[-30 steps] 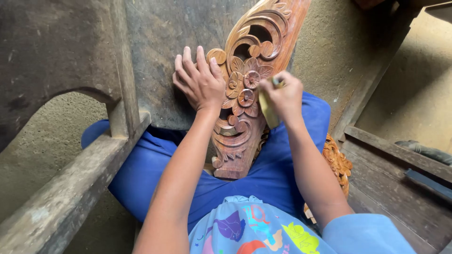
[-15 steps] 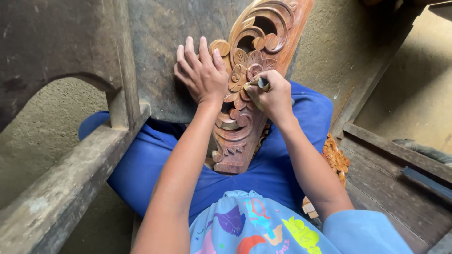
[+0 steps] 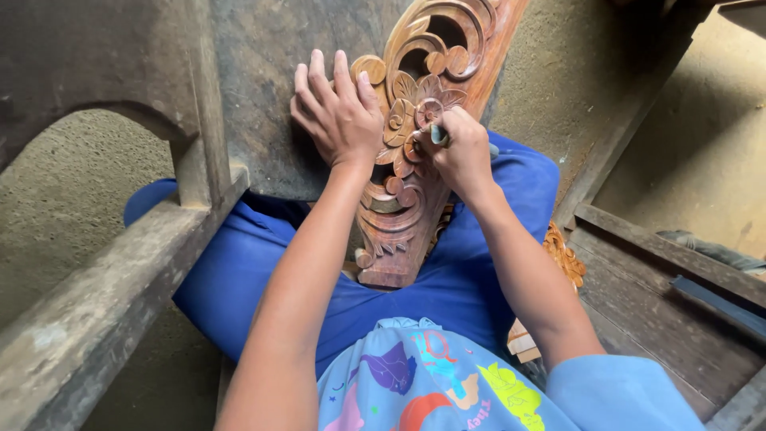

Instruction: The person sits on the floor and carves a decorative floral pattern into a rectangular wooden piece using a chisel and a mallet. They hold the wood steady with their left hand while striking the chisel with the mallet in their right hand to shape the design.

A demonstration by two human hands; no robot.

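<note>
A reddish-brown carved wooden panel (image 3: 435,56) with flowers and scrolls leans across my lap, its lower end over my blue trousers. My left hand (image 3: 339,112) lies flat with fingers spread on the panel's left edge, steadying it. My right hand (image 3: 455,152) is closed around a small folded piece of sandpaper (image 3: 438,134), pressed against the flower carving near the panel's middle. Most of that piece is hidden inside my fist.
A rough grey wooden frame (image 3: 120,263) with an arch runs along my left. A dark board (image 3: 255,80) stands behind the panel. Another carved piece (image 3: 565,254) lies by my right thigh. Wooden steps (image 3: 670,271) sit at the right.
My right hand has moved left and down from the panel's right edge onto the central flower carving. My left hand has stayed spread on the panel. The view has shifted slightly.
</note>
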